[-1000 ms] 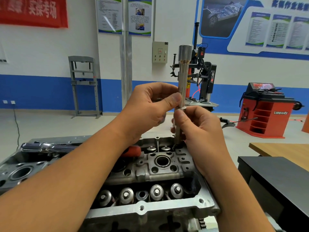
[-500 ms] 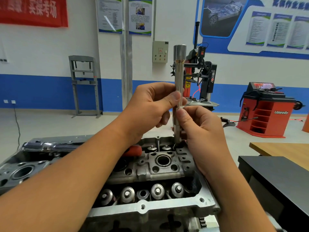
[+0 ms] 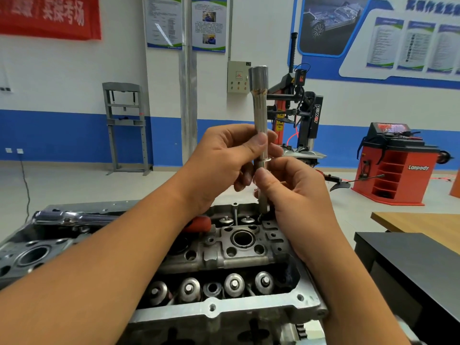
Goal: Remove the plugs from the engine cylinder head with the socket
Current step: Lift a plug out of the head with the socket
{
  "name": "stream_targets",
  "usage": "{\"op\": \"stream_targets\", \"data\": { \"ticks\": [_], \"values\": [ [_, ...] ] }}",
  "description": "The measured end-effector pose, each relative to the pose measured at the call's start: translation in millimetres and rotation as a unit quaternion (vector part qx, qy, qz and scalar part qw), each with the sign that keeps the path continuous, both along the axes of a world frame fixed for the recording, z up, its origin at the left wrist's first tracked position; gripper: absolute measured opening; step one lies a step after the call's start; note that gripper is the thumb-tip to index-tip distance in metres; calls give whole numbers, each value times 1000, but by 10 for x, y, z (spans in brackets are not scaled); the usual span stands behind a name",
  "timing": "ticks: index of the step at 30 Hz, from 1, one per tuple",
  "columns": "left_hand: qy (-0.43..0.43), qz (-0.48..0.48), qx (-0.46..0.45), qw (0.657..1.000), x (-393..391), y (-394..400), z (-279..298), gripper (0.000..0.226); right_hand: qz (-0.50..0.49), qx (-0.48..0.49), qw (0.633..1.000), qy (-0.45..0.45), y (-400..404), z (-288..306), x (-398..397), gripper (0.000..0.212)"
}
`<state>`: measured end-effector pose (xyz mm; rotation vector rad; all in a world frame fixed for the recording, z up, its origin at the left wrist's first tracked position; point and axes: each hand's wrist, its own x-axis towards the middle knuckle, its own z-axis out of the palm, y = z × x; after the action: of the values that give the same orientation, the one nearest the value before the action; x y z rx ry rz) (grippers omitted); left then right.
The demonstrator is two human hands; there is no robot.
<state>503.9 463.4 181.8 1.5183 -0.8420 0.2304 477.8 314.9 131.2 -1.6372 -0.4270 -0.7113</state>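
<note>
While upright in cylinder head, socket pinched mid-shaft, both hands' grip

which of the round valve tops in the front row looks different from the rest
The middle one of five in the front row: it is a dark, hollow cup, while the two on either side are shiny silver caps with a raised centre.

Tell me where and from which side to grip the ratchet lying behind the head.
Take the ratchet by its red handle, the end pointing toward the socket. It lies flat along the far edge of the cylinder head, so come down from above. Both hands, left and right, are on the socket, so one would likely have to let go.
</note>
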Motion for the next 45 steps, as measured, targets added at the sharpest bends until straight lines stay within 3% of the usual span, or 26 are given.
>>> {"op": "stream_targets", "data": {
  "ticks": [8, 11, 16, 23, 28, 32, 42, 45],
  "values": [
    [-9, 45, -24, 999, 3, -14, 1, 9, -10, 45, 999, 5, 22, 14, -13, 18],
    [-14, 68, -23, 997, 4, -18, -12, 25, -28, 51, 998, -8, 0, -4, -15, 23],
    [6, 8, -8, 1000, 16, -16, -5, 22, -4, 38, 999, -1, 9, -7, 11, 16],
    [5, 48, -43, 998, 44, -7, -1, 11, -19, 55, 998, 3, 9, 6, -1, 24],
    [-3, 15, -14, 1000, 34, -18, -11, 22, -2, 60, 998, -3, -5, -6, 10, 16],
    [-7, 24, -13, 1000, 24, -28, -5, 24, 13, 37, 999, 5, 17, 7, -2, 25],
    [-37, 67, -9, 997, 40, -23, -18, 16, 5, 46, 999, 12, 11, 19, 40, 14],
    [-30, 29, 5, 999, 23, -30, -21, 19, 33, 28, 999, 15, 25, 33, 28, 26]
  ]
}}
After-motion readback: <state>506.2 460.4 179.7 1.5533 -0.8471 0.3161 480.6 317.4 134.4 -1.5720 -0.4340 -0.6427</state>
